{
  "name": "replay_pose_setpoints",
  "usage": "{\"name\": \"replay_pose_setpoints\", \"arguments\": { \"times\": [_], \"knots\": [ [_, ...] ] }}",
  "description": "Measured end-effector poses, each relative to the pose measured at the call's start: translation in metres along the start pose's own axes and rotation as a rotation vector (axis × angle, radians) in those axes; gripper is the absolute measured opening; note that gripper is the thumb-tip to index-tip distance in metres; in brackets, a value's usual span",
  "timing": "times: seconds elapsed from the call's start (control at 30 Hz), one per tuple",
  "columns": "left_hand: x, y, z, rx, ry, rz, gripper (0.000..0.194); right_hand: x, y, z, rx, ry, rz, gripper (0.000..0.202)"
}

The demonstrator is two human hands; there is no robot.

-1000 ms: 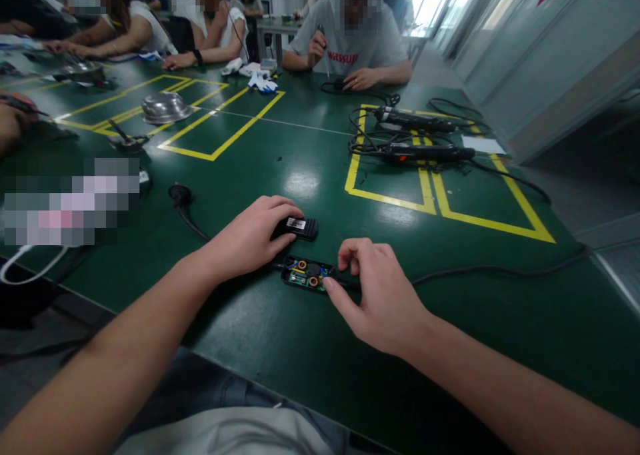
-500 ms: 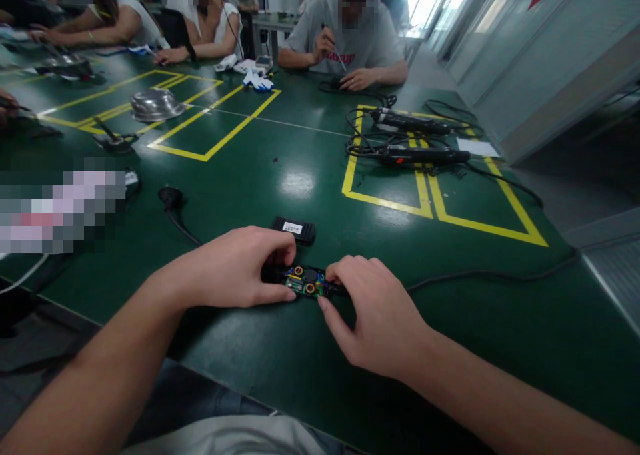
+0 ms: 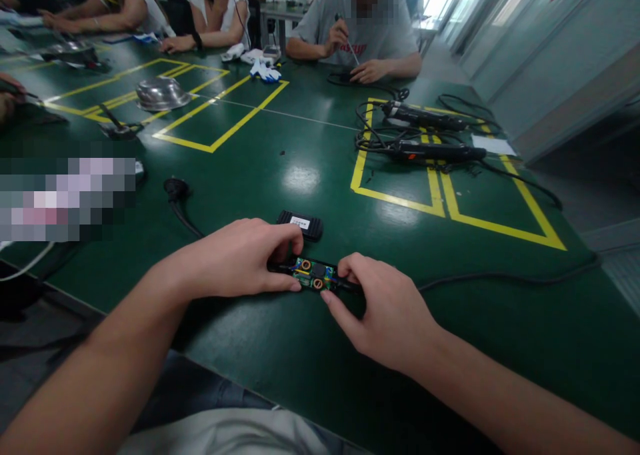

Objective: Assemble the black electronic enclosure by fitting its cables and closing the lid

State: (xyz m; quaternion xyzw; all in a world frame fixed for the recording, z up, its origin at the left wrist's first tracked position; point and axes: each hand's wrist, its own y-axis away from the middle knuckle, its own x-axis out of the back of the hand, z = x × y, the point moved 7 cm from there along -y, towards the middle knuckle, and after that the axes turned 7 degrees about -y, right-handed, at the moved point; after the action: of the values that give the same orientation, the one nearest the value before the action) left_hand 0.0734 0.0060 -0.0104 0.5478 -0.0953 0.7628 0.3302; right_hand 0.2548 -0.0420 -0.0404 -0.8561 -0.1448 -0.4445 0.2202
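Here, hands (image 3: 240, 256) gripping circuit casing (image 3: 317, 274), cover (image 3: 300, 224) beyond.

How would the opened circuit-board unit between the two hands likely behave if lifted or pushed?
The opened circuit-board unit looks fragile, since its coils lie uncovered. Its flat shape suggests sliding rather than rolling. The black cord beyond the right hand seems attached, so it may tug.

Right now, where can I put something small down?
Bare green table lies between the forearms, and between the black cover and the yellow tape. It's crowded at the black tools, and around the circuit board between left hand and right hand.
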Motion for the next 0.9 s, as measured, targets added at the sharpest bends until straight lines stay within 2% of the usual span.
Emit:
{"name": "replay_pose_setpoints", "arguments": {
  "times": [0.2,0.33,0.5,0.9],
  "knots": [
    [0.0044,0.0035,0.0019,-0.053,0.096,0.026,0.02,0.0057,-0.0005,-0.0015,0.019,-0.09,0.029,0.008],
    [0.0072,0.0063,0.0018,-0.076,0.167,0.041,0.013,0.0087,-0.0009,-0.0008,0.032,-0.098,0.064,0.018],
    [0.0073,0.0068,0.0006,-0.102,0.163,0.038,0.012,0.0083,-0.0016,-0.0011,0.052,-0.069,0.087,0.017],
    [0.0059,0.0068,-0.0026,-0.063,0.184,0.019,0.014,0.0064,-0.0003,0.0003,0.049,-0.067,0.065,0.019]
  ]
}}
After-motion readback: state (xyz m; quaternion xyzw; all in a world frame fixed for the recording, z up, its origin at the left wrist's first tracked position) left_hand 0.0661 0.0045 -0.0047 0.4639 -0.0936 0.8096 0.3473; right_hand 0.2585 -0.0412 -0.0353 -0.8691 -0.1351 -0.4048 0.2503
